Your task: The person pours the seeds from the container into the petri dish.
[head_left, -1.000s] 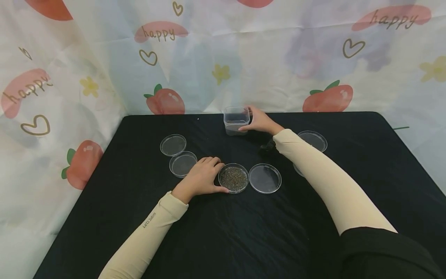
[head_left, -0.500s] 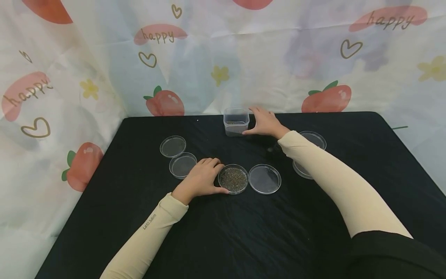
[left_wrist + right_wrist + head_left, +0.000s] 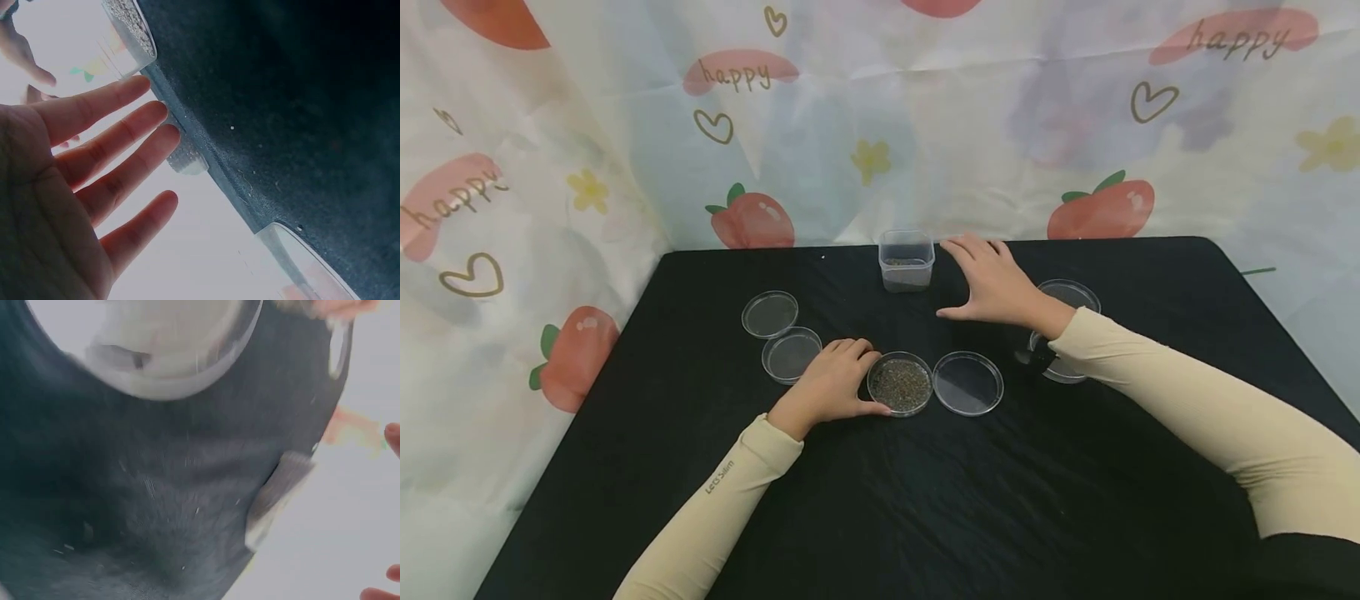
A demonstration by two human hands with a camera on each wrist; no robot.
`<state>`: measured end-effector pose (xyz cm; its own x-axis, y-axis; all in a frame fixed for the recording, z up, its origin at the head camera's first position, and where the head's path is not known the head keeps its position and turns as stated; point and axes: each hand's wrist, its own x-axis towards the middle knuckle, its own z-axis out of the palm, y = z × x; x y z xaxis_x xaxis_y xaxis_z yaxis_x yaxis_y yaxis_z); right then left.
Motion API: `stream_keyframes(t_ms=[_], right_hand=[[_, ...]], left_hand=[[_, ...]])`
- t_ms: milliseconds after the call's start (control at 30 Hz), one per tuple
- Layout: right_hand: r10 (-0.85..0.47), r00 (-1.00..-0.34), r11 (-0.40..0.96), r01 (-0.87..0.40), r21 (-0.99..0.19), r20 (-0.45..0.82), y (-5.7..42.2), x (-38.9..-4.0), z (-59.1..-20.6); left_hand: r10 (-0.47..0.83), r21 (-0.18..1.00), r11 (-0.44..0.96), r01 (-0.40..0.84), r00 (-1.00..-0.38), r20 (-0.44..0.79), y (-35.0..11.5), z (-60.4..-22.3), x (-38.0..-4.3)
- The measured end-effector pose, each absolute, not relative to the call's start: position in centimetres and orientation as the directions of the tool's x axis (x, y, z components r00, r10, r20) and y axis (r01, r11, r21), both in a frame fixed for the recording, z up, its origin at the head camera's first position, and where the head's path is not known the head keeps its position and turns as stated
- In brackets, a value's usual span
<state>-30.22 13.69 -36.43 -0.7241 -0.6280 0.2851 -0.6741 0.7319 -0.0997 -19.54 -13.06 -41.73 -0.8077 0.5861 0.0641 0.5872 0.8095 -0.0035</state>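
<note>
Right hand (image 3: 996,285) has just come off the translucent square plastic container (image 3: 906,277), which stands beyond the transparent round dish (image 3: 912,414) of brown-grey grains (image 3: 900,383), so its handling looks finished. That hand hangs empty beyond and right of the dish, fingers spread; left hand (image 3: 827,388) sits at the dish's left edge, fingers extended, unclenched, thumb at near rim.

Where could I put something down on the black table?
The widest bare patch on the black cloth-covered table is the near middle, between the two beige sleeves. Another lies left of the leftmost two clear round dishes. It's crowded around the left hand, between those dishes and the clear round dish of brown grains.
</note>
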Motion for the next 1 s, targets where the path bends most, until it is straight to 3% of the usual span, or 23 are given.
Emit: stream_keyframes(t_ms=[433, 1000], right_hand=[[-0.784, -0.612, 0.602, -0.791, -0.113, 0.106, 17.2, -23.2, -38.1], [-0.790, -0.613, 0.601, -0.779, -0.181, 0.017, 18.5, -22.3, -41.0]], left_hand=[[0.589, 0.002, 0.808, 0.590, -0.806, 0.063, -13.0, -41.6, -19.4], [0.583, -0.029, 0.812, 0.583, -0.811, 0.051, -12.8, -41.5, -19.4]])
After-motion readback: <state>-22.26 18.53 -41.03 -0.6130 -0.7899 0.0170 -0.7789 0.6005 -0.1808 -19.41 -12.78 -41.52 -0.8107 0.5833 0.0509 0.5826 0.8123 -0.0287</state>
